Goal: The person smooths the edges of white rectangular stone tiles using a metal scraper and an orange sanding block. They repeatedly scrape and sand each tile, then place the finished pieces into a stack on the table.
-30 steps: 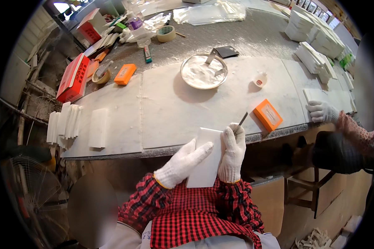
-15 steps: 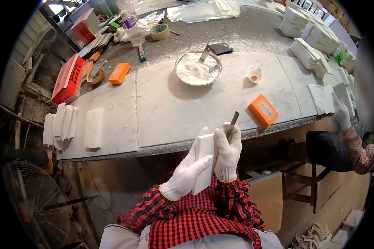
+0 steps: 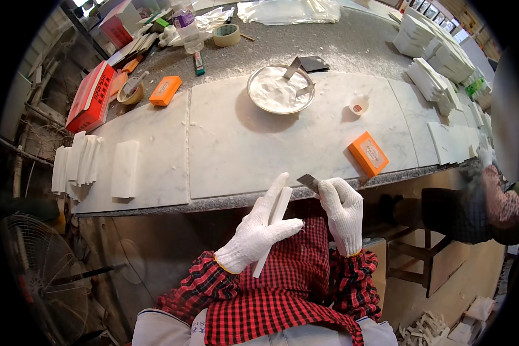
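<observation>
My left hand [image 3: 243, 237], in a white knitted glove, grips a narrow white slab [image 3: 262, 265] that is turned almost edge-on. Its thumb reaches across the near side while the fingers lie along the other. To the right, my gloved right hand [image 3: 343, 218] pinches a thin grey scraper blade [image 3: 308, 182], whose wide end points left toward the table edge. Blade and slab are apart. Both hands are in front of the table, above my lap. Farther back on the marble top stands a metal bowl [image 3: 263, 107] of white paste or powder, with metal scrapers [image 3: 292, 67] stuck in it.
An orange box [image 3: 368, 154] lies near the table edge, with a small white bottle [image 3: 357, 106] behind it. White slabs [image 3: 126, 169] stand and lie at left. More slab stacks [image 3: 432, 86] fill the right, where another person's gloved hand [image 3: 485, 152] shows.
My right hand has moved right, away from the slab, and the blade has swung to point left. The slab has turned from showing its face to nearly edge-on in my left hand.
</observation>
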